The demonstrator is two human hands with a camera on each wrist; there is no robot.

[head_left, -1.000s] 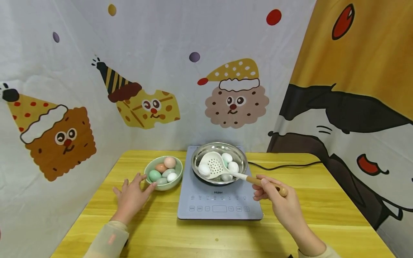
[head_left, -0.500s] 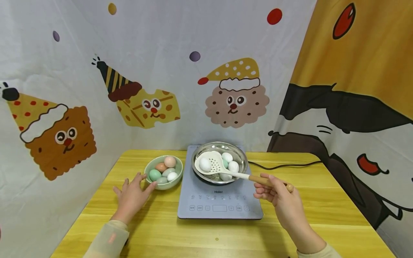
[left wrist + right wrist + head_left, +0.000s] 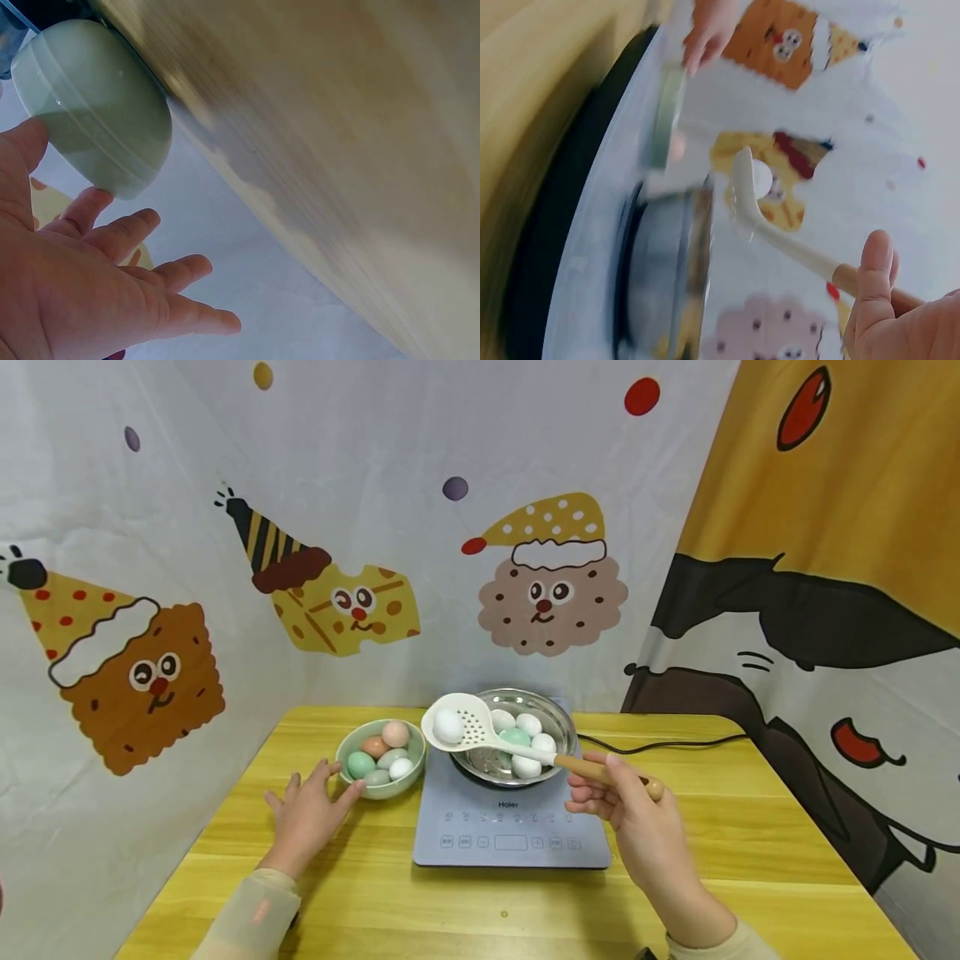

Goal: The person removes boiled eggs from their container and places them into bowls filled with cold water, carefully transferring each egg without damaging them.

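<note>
My right hand (image 3: pixel 651 827) grips the wooden handle of a white slotted spoon (image 3: pixel 480 731), with a white egg (image 3: pixel 448 726) lying in its perforated head. The spoon is raised over the left rim of a steel pan (image 3: pixel 555 710), its head close to a pale green bowl (image 3: pixel 386 791). Inside the pan are several white eggs (image 3: pixel 528 766) and a green egg (image 3: pixel 515 737). Brown, green, grey and white eggs (image 3: pixel 377 779) fill the bowl. With fingers spread, my left hand (image 3: pixel 307 818) touches the bowl's outer side with thumb and index fingertips (image 3: pixel 96 196).
The pan stands on a flat grey induction cooker (image 3: pixel 510 852) with a touch panel. From its right a black cord (image 3: pixel 660 747) runs back along the wooden table (image 3: pixel 360 902). A printed cloth (image 3: pixel 375 443) hangs close behind the table.
The slotted spoon has risen out of the pan with the white egg and moved left toward the bowl, my right hand moving with it. My left hand stays at the bowl.
</note>
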